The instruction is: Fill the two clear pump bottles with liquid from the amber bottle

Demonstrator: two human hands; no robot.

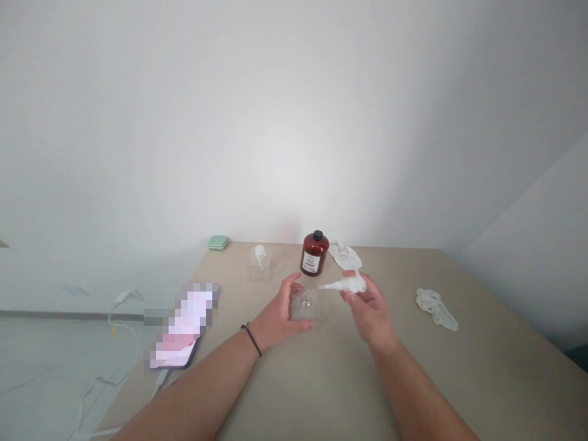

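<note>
Bottle, clear, square, contents indistinct: centre, gripped by left hand; white pump: two o'clock, pinched in right hand; red-brown bottle, black-capped: twelve; pump bottle: eleven; crumpled white item: three; phone: nine

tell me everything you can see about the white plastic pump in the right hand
The white, plastic-looking pump is gripped between the thumb and fingers of the right hand, above the table. It lies roughly level, with its broader end at the right and a slim stem narrowing to the left. A short piece sticks up near the broad end. The stem's tip is by the clear, square container; whether they touch is unclear. Fingers hide part of it.
</note>
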